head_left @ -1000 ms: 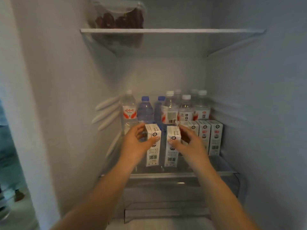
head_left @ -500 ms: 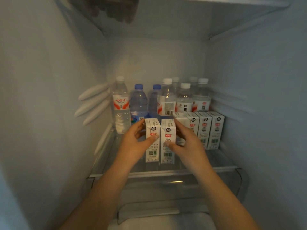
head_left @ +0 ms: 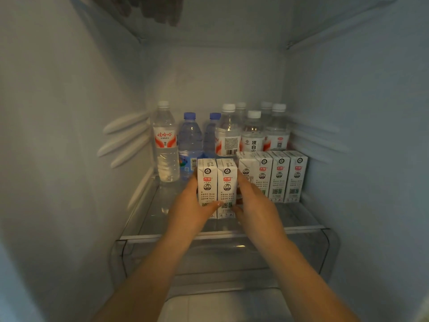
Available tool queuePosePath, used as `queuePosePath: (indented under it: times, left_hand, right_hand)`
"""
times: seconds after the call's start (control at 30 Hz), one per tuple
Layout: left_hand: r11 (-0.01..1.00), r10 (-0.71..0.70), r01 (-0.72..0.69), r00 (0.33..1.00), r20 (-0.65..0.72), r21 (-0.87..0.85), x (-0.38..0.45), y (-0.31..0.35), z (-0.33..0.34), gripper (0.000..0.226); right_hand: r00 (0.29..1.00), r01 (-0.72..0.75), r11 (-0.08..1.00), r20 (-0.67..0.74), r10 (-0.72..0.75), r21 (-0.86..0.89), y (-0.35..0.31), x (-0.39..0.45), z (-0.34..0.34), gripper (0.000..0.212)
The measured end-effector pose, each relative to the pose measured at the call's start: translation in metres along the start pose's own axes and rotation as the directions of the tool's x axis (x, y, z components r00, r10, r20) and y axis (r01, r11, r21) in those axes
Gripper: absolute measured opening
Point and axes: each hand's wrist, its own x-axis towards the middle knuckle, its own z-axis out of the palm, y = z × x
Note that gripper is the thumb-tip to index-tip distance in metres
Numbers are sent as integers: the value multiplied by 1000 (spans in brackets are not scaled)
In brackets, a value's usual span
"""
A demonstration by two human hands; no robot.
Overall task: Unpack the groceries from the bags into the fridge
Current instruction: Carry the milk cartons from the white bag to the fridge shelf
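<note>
At the centre of the frame, the left hand [head_left: 193,205] curled round a small white rectangular paper milk carton with a red logo [head_left: 207,185], thumb across its lower front, while the right hand [head_left: 254,205] closed its grip on the matching white carton [head_left: 227,185] touching it on the right. The pair stood upright, side by side, at the front middle of the clear glass fridge shelf [head_left: 148,219]; whether their bases rested fully on the glass could not be told, the hands hiding them. Just right of the right hand stood a row of four identical white cartons [head_left: 279,176], and behind, along the back wall, a line of clear plastic water bottles with white and blue caps [head_left: 166,145]. A translucent plastic drawer [head_left: 325,247] sat below the shelf, in the lower part of the frame. The likely hazards: the right knuckles, close against the row, could tip a neighbouring carton, and a pair released too near the shelf's front lip could topple forward.
</note>
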Motion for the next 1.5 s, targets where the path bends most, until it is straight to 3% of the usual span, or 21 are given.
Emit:
queuePosePath:
  times: [0.17,0.37,0.57,0.83,1.03,1.23,1.4,1.5]
  left_hand:
    - [997,48,-44,997,-59,68,4,-2,7,77]
    - [991,63,-51,994,-91,123,18,-3,14,72]
    - [989,38,-21,993,-113,147,32,-9,18,70]
    - [986,74,-54,990,-122,156,40,-15,19,70]
    - [984,90,-68,987,-133,164,38,-14,20,78]
    - [995,97,-95,990,-99,22,16,-9,9,80]
    - [984,178,-169,970,-166,62,-25,-4,-7,71]
    - [948,272,-249,957,-103,198,-56,0,-17,67]
  right_hand:
    - [995,15,986,-95,-31,-164,5,6,2,84]
    - [994,68,975,-71,-85,-211,9,19,7,101]
    - [987,129,953,-53,-150,-275,12,29,10,103]
    - [992,108,937,-19,-121,-331,16,41,8,105]
    - [994,100,941,-8,-108,-323,15,37,5,107]
    - [991,134,971,33,-130,-197,13,16,-5,105]
    - [989,148,987,-14,-149,-57,-5,-9,-17,80]
    - [993,109,994,-46,-110,-19,-15,-32,-26,68]
